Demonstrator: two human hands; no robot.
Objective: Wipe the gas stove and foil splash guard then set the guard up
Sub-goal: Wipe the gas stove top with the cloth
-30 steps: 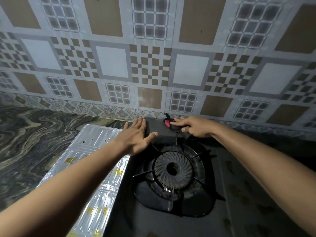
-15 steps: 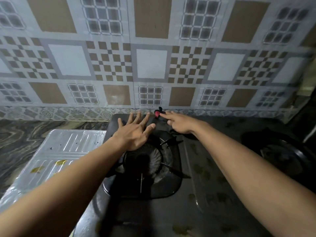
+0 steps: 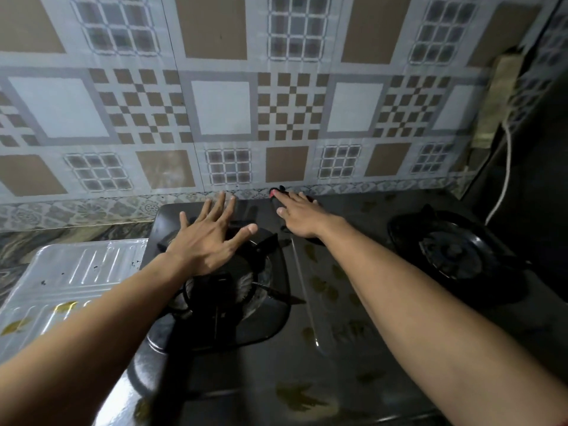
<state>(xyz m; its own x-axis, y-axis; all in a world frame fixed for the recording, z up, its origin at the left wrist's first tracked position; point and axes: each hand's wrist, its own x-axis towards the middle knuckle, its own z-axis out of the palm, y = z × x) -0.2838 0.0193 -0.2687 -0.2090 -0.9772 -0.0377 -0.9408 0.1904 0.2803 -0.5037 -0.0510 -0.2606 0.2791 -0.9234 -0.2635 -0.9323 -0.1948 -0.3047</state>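
Note:
The black gas stove [image 3: 322,348] fills the lower middle, with a left burner [image 3: 246,290] and a right burner [image 3: 455,256]. My left hand [image 3: 209,238] hovers flat with fingers spread over the back of the left burner, holding nothing. My right hand [image 3: 302,216] lies stretched out at the stove's back edge. Its index fingertip touches a small red and black object [image 3: 273,192] by the wall. The foil splash guard [image 3: 76,272] lies flat on the counter to the left of the stove, spotted with yellow and dark stains.
The patterned tiled wall [image 3: 221,106] rises directly behind the stove. Marbled counter [image 3: 76,232] shows behind the guard. A beige strip [image 3: 498,96] with a white cable [image 3: 505,167] hangs in the right corner. Greasy smears mark the stove top between the burners.
My view has swung right and up, bringing the right burner into sight. My left hand shifted from the stove's back left corner to above the left burner. My right hand stays by the red object.

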